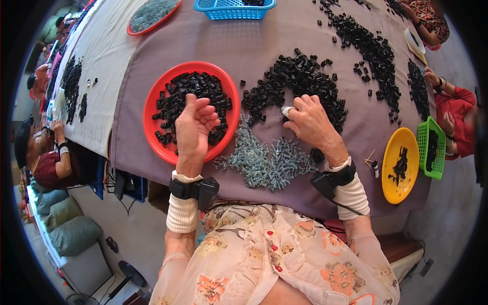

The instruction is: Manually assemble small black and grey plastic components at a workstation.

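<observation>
My left hand [194, 126] hides some black bits [187, 83] in the red plate [151, 119]. Right of the red plate, my right hand [312, 119] curls inward, so I can't tell what its fingers hold. The white thing [286, 110] by them is too small to tell. Beyond the red plate, the blue basket [229, 14] is cut off at the top.

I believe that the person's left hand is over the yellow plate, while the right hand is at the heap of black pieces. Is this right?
Not entirely. The head view shows the left hand over the red plate, not the yellow plate, which lies farther right. The right hand is indeed at the heap of black pieces.
</observation>
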A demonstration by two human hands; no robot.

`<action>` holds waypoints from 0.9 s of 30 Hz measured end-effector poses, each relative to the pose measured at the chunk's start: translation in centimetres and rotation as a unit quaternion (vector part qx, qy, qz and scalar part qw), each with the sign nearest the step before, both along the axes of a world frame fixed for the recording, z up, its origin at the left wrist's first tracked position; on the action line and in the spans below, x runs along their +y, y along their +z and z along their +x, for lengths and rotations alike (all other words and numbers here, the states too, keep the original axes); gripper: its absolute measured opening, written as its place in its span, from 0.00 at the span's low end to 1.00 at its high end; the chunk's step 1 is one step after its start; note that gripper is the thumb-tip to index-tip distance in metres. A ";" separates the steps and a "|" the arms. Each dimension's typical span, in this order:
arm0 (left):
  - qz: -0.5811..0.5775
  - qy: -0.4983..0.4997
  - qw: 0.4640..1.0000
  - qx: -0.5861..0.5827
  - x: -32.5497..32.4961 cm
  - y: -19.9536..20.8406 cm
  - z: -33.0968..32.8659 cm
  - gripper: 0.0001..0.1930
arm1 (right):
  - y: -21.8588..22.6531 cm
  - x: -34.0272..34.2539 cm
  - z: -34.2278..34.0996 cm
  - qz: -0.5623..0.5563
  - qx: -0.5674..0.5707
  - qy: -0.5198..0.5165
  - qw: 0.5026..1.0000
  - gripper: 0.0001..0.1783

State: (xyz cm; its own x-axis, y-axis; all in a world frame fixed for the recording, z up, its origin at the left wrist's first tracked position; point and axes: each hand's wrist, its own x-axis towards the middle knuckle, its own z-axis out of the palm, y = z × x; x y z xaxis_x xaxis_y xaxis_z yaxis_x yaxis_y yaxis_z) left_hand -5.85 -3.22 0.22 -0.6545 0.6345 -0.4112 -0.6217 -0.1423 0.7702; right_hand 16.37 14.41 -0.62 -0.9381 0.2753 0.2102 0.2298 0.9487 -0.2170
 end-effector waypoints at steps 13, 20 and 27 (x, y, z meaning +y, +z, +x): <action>0.022 -0.260 0.960 0.103 3.8 0.0 6.8 0.11 | 2.0 0.1 0.0 -0.154 0.174 -0.015 0.973 0.16; 0.026 -0.324 0.940 0.103 5.0 0.9 7.2 0.12 | 3.5 0.1 -1.2 -0.198 0.163 0.032 0.966 0.09; 0.095 -0.297 0.949 -0.051 5.3 -0.4 6.8 0.10 | 3.0 0.0 -1.2 -0.391 0.198 -0.029 0.898 0.09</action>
